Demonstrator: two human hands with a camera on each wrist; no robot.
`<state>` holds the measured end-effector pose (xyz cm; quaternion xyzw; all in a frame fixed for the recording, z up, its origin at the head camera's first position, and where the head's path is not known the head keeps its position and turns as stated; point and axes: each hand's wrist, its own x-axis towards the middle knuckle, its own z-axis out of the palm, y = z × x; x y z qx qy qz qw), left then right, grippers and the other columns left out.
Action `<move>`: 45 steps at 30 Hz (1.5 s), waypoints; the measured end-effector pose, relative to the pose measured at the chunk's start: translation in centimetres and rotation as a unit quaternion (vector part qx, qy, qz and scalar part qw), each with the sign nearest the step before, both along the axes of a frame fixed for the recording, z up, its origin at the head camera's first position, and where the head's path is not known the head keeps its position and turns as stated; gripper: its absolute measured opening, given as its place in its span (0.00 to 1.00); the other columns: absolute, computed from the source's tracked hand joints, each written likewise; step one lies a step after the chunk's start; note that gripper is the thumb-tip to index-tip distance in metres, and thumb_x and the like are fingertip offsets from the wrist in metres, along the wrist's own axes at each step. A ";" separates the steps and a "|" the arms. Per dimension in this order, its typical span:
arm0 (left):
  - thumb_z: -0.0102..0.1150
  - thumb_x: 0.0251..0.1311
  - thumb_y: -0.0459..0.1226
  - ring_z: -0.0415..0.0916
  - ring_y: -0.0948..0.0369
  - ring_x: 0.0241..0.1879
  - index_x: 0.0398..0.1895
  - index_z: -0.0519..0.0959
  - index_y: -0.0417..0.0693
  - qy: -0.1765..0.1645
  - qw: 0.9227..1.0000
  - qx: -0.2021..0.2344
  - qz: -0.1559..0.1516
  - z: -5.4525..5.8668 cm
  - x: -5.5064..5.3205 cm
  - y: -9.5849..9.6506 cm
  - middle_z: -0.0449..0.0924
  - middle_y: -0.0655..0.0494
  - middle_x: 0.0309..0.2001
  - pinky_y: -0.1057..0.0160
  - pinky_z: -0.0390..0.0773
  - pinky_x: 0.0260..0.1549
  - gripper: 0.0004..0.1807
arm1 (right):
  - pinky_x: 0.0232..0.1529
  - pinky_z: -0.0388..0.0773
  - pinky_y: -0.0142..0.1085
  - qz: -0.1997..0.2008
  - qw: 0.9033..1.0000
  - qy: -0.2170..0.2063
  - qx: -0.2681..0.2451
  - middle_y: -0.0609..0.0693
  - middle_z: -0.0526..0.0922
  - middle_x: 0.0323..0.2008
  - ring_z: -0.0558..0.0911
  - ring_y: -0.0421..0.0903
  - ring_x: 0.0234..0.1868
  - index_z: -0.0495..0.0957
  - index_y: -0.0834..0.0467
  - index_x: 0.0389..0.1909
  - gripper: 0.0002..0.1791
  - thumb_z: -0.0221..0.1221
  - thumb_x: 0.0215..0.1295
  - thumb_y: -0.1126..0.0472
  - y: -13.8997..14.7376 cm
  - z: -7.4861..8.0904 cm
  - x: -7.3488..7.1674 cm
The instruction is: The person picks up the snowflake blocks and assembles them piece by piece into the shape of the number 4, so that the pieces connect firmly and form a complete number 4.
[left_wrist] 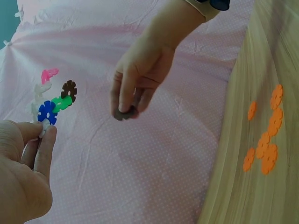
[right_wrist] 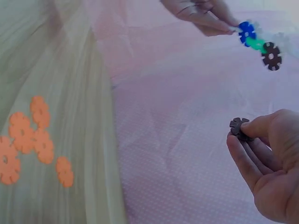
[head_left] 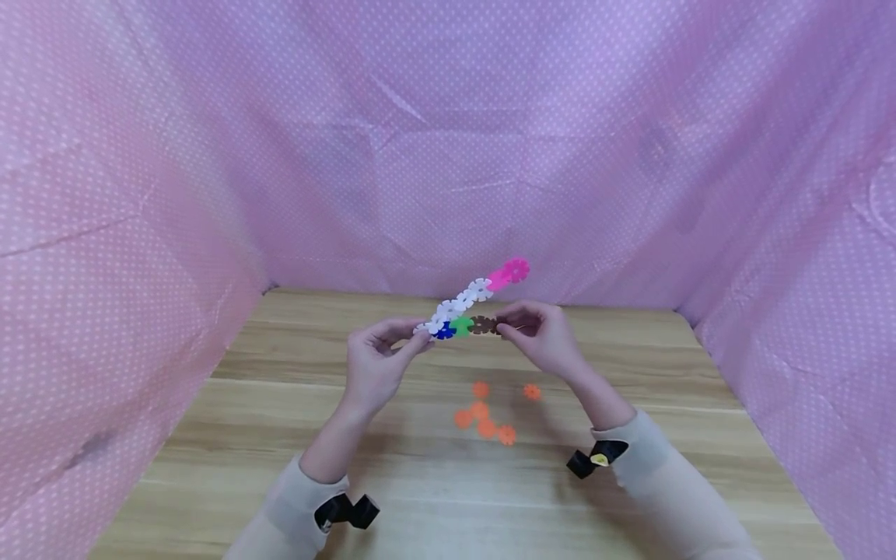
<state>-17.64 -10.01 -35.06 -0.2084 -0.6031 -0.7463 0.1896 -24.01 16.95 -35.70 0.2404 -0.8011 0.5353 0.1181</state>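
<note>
My left hand [head_left: 371,369] pinches a white notched plastic disc at the bend of a linked chain, held above the table. One branch runs through white discs [head_left: 463,300] to pink discs [head_left: 516,270] at its far end. The other goes from a blue disc [left_wrist: 47,112] to a green disc [left_wrist: 62,103], then a brown disc [left_wrist: 69,91]. Between thumb and fingers, my right hand [head_left: 549,342] pinches a separate brown disc [right_wrist: 238,127]. Both wrist views show a gap between this disc and the chain.
Several orange notched discs [head_left: 486,428] lie close together on the wooden table [head_left: 434,490], below the hands. Another orange disc [head_left: 532,392] lies apart to the right. Pink dotted cloth [head_left: 448,179] hangs behind the table and along both sides.
</note>
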 end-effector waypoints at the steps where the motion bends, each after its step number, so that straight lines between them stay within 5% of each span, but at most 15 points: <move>1: 0.65 0.60 0.16 0.91 0.65 0.38 0.44 0.81 0.15 0.000 1.000 0.000 0.000 0.0 0.0 0.0 0.92 0.65 0.37 0.59 0.94 0.43 0.10 | 0.40 0.93 0.31 -0.001 1.000 -0.003 -0.018 0.66 0.91 0.40 0.91 0.41 0.35 0.87 0.69 0.46 0.09 0.70 0.65 0.73 0.1 0.3 0.2; 5: 0.65 0.60 0.16 0.91 0.66 0.37 0.44 0.81 0.15 0.001 1.000 -0.001 0.002 0.0 0.0 0.0 0.92 0.65 0.37 0.60 0.94 0.43 0.10 | 0.40 0.94 0.33 0.009 0.997 0.003 -0.082 0.64 0.91 0.39 0.91 0.40 0.34 0.85 0.73 0.46 0.11 0.69 0.64 0.76 0.4 1.3 1.0; 13: 0.65 0.61 0.16 0.91 0.66 0.37 0.43 0.81 0.16 0.003 1.000 -0.003 0.003 0.0 -0.1 -0.1 0.92 0.65 0.37 0.59 0.94 0.43 0.09 | 0.41 0.94 0.36 0.048 0.991 0.014 -0.128 0.38 0.91 0.35 0.92 0.40 0.35 0.83 0.77 0.47 0.12 0.67 0.63 0.80 0.4 2.7 2.3; 45: 0.67 0.60 0.17 0.91 0.65 0.37 0.44 0.82 0.16 -0.003 1.000 -0.003 0.000 -0.3 -0.3 0.2 0.92 0.65 0.37 0.59 0.94 0.42 0.10 | 0.40 0.94 0.35 0.066 0.989 0.035 -0.127 0.40 0.92 0.37 0.91 0.38 0.36 0.83 0.75 0.44 0.09 0.67 0.63 0.80 -0.5 3.2 3.5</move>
